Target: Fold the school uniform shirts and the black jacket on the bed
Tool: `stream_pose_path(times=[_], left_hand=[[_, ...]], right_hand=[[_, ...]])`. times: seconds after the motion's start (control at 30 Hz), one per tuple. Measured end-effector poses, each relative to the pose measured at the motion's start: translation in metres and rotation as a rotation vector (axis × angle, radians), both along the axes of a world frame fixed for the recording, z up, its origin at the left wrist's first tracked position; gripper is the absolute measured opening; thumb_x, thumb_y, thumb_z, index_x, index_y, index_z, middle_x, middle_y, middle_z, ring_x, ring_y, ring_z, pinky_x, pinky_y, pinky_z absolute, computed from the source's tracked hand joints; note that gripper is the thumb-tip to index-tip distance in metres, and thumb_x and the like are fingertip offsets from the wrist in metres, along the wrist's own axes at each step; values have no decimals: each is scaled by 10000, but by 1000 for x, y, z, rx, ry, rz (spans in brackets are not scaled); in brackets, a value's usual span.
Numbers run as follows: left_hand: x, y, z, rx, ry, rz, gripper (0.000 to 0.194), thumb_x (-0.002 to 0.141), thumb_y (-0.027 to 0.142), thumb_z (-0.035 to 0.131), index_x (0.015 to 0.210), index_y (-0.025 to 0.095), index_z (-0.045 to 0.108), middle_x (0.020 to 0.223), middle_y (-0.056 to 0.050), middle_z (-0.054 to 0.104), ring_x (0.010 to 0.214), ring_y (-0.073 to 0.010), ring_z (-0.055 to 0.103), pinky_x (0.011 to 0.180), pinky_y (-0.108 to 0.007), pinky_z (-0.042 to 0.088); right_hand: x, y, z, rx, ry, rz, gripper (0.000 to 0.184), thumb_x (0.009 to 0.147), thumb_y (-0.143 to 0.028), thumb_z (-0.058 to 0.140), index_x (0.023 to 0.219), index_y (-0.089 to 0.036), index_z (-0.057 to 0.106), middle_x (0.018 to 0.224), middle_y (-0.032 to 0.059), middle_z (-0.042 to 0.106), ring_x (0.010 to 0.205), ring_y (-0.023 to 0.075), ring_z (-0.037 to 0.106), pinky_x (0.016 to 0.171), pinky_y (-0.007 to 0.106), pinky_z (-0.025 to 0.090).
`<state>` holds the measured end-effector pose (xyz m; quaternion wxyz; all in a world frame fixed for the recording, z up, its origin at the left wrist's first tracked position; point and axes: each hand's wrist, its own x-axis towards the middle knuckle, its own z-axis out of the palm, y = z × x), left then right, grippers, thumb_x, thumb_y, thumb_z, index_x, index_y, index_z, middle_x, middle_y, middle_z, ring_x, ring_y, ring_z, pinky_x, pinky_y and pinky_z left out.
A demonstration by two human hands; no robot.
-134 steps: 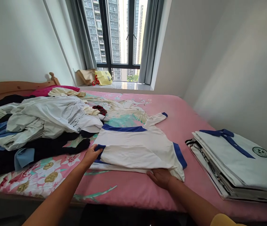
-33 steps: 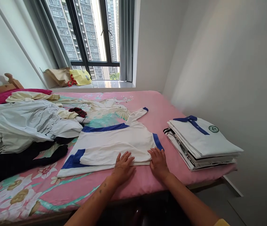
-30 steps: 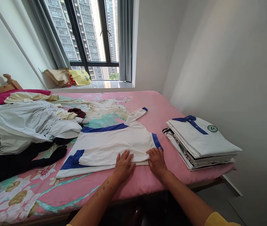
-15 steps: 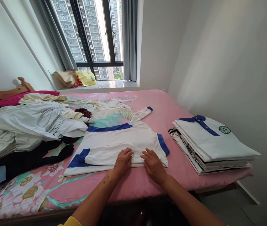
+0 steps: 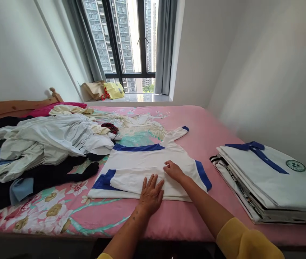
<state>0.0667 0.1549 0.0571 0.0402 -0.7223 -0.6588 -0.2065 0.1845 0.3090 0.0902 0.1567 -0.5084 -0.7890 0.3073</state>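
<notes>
Left hand (image 5: 151, 194), right hand (image 5: 174, 171) on shirt edge (image 5: 139, 168), seemingly.

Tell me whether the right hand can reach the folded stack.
Probably yes: the right hand rests on the white shirt, and only bare pink sheet lies between it and the stack.

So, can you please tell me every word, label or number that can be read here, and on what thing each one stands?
Round green badge on the folded white polo shirt with blue collar: too small to read.
Dark print on the yellow bag on the windowsill: too small and blurred to read.
I can read no words, brands or numbers in this view.
</notes>
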Motion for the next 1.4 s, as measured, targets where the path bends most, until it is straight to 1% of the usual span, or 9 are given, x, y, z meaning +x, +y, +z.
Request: stream_pose_path(times=[0.13,0.3,0.47,0.63,0.77,0.9,0.97,1.1,1.4], left_hand=[[0,-2,2,-14,-33,10,445,871,341,439,1311,275,444,1445,-77,360,1356,-254,252,1108,-530,148],[-1,-3,1,-18,-63,27,495,860,363,441,1339,245,406,1435,-90,372,1357,-252,248,1113,-529,131],[-1,-4,-3,15,-65,69,484,852,388,446,1311,235,441,1440,-99,361,1357,-280,239,1103,-559,115],[-2,-3,-2,9,-70,82,486,853,399,433,1314,244,442,1422,-101,390,1346,-290,264,1096,-578,105],[0,-6,-2,-31,-109,83,529,852,389,417,1355,226,394,1435,-98,374,1360,-282,234,1106,-568,69],[-2,-10,1,-84,-185,73,614,830,369,438,1403,186,318,1436,-113,372,1361,-275,234,1119,-547,52],[-7,-7,8,-149,-206,45,545,809,333,459,1345,239,415,1406,-79,423,1330,-261,305,1112,-546,112],[-38,4,20,-245,-200,49,404,804,230,428,1181,282,565,1318,-39,523,1279,-220,387,1076,-533,229],[-156,-28,5,-375,23,402,755,799,648,340,1413,211,302,1496,-101,242,1393,-308,94,1056,-605,-98]], right_hand=[[-15,-4,1,13,-174,-30,525,650,-612,599,892,-146,581,835,142,646,850,314,599,740,417,416],[-19,-20,-8,113,-142,16,234,762,-430,538,757,-196,537,740,55,632,732,209,591,657,302,389],[-11,-22,-15,191,3,32,142,856,-328,422,833,-221,513,740,-14,621,668,131,568,626,236,392],[-9,-23,-7,305,54,-30,170,852,-210,396,952,-182,530,903,58,625,827,181,572,750,302,423],[-21,-53,-3,432,151,128,209,887,-206,357,961,-181,551,953,62,614,921,183,548,873,324,412],[-24,-80,-30,483,235,232,260,909,-210,315,989,-175,560,971,79,624,911,189,562,877,366,445],[-20,-82,-49,524,243,249,290,912,-206,300,1051,-173,552,1035,89,621,974,193,559,916,390,438],[-14,-78,-71,662,133,305,349,891,-220,335,1178,-164,525,1211,100,569,1167,220,481,1034,439,344],[-19,-89,-59,541,-274,249,506,897,-344,308,1374,-188,378,1450,53,324,1360,252,218,1103,528,57]])
